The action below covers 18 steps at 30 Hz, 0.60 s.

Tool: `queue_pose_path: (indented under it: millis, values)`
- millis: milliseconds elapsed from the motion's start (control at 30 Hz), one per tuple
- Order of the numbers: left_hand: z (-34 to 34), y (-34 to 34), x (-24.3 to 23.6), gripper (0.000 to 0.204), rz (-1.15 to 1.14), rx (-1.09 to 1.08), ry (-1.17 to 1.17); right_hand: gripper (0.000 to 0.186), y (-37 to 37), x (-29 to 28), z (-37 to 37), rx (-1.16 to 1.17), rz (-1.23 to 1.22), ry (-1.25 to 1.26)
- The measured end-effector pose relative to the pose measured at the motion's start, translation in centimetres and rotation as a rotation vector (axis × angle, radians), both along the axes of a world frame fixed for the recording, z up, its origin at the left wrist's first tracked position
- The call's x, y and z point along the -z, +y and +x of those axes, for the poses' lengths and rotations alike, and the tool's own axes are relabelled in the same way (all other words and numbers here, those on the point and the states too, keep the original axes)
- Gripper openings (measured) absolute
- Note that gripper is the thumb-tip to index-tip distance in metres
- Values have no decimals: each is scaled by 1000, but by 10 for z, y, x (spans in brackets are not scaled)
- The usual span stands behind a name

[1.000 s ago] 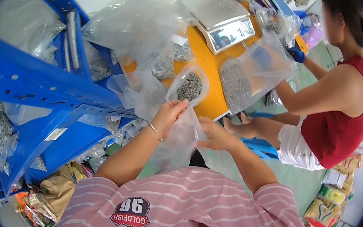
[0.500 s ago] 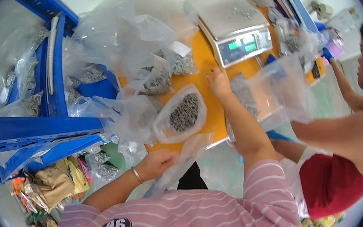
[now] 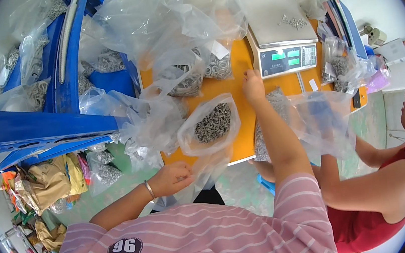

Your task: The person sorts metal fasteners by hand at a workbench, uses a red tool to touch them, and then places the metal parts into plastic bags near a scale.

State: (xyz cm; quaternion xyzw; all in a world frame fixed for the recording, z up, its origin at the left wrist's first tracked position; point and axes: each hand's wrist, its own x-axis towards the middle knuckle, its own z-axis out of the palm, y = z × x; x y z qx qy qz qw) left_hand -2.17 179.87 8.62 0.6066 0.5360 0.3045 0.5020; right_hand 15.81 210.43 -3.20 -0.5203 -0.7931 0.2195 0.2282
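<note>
My left hand (image 3: 174, 178) is closed in a pinch at the table's near edge, on a clear plastic bag (image 3: 207, 172) hanging there. Just beyond stands an opened plastic bag (image 3: 213, 123) of small grey metal pieces. My right hand (image 3: 253, 86) reaches over the table with its fingers curled, by the front left corner of a digital scale (image 3: 288, 59). Whatever those fingers hold, if anything, is hidden. A few small metal pieces (image 3: 293, 21) lie on the scale's steel pan.
Filled bags (image 3: 184, 80) crowd the left of the orange table (image 3: 242, 144). A blue metal rack (image 3: 36, 127) holds more bags. Beside my right forearm lies a bag of metal pieces (image 3: 276, 104). A co-worker in red (image 3: 396, 183) sits at the right, arms near a clear bag.
The view has shifted, so the table sits slightly further right. The co-worker's arm has drawn back from the table's far right. My right hand stays near the scale, my left at the bag.
</note>
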Motion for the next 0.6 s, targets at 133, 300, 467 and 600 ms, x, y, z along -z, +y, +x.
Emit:
queue_pose_path:
  millis: [133,300,467,600]
  values:
    - [-5,-5,-4,12,-69,8,55,19,7,25,-8,21,266,-500]
    - [-6,-13,0,11,-80,-7,9,19,-20,34,-11,93,303,-445]
    - [-3,-7,8,10,-55,38,-5,17,-51,28,8,-94,214,-86]
    - [1,-6,3,10,-140,35,-27,18,-60,9,6,124,174,179]
